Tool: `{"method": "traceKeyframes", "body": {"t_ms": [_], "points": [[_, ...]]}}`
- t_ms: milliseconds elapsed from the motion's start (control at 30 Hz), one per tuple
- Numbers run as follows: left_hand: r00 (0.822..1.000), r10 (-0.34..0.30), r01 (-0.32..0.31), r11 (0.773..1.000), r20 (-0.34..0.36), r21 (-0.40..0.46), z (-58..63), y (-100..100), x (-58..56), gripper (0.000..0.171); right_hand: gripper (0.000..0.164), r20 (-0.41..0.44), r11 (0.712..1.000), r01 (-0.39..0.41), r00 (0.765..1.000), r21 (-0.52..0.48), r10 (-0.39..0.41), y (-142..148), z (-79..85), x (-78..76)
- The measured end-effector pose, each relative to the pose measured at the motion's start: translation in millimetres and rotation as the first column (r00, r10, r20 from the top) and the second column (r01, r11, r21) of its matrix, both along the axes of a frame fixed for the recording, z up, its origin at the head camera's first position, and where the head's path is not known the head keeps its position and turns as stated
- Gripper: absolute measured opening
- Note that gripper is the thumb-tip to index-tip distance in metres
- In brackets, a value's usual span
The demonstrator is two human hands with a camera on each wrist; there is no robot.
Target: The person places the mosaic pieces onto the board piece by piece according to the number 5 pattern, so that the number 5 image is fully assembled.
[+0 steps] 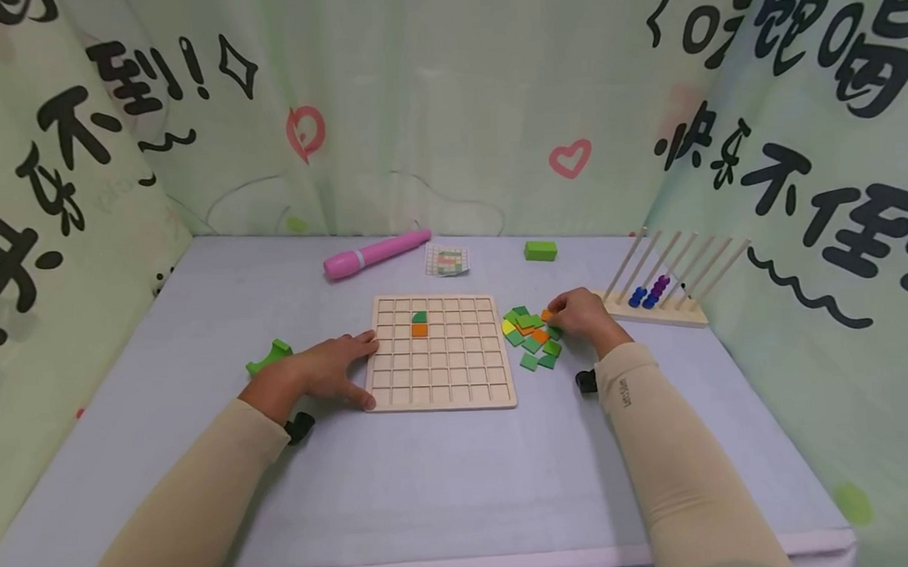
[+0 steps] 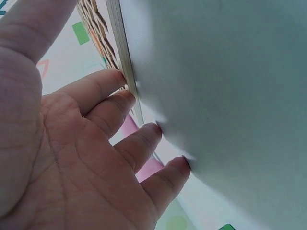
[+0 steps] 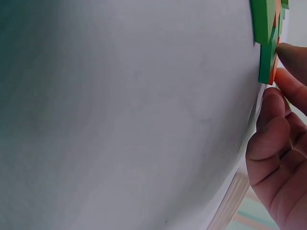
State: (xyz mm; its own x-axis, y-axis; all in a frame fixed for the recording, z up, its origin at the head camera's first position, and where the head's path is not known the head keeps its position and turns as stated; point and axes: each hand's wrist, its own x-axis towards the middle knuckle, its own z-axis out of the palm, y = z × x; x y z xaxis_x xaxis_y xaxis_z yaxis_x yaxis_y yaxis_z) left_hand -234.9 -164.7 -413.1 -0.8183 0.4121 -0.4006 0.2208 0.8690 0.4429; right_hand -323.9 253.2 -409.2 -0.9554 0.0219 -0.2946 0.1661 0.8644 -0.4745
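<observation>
A wooden grid board (image 1: 444,347) lies flat, with a green tile (image 1: 420,316) directly above an orange square tile (image 1: 420,330) in its cells. My left hand (image 1: 328,368) rests at the board's left edge, fingers spread; in the left wrist view its fingertips (image 2: 125,96) touch the edge. To the right of the board is a loose pile of green, yellow and orange tiles (image 1: 530,345). At the pile's right side my right hand (image 1: 581,316) pinches an orange tile (image 1: 546,315) between thumb and forefinger. The right wrist view shows its other fingers (image 3: 269,139) curled.
A pink pen-like stick (image 1: 378,254) and a patterned card (image 1: 447,260) lie behind the board. A green block (image 1: 540,251) sits at the back. Back right stands a wooden peg rack (image 1: 658,311) with blue and purple beads. A green curved block (image 1: 270,357) is partly behind my left hand.
</observation>
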Motion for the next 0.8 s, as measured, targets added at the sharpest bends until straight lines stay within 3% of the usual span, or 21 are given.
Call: {"method": "traceKeyframes", "body": {"t_ms": [400, 800], "points": [[1.0, -0.005, 0.005, 1.0, 0.0, 0.001, -0.5, 0.0, -1.6, 0.106, 0.029, -0.024, 0.997, -0.02, 0.999, 0.072, 0.022, -2.7, -0.8, -1.4], [1.0, -0.014, 0.014, 1.0, -0.003, 0.01, -1.2, -2.0, -1.9, 0.106, 0.022, -0.033, 0.999, 0.01, 0.999, 0.043, -0.008, -5.6, -1.2, -1.2]]}}
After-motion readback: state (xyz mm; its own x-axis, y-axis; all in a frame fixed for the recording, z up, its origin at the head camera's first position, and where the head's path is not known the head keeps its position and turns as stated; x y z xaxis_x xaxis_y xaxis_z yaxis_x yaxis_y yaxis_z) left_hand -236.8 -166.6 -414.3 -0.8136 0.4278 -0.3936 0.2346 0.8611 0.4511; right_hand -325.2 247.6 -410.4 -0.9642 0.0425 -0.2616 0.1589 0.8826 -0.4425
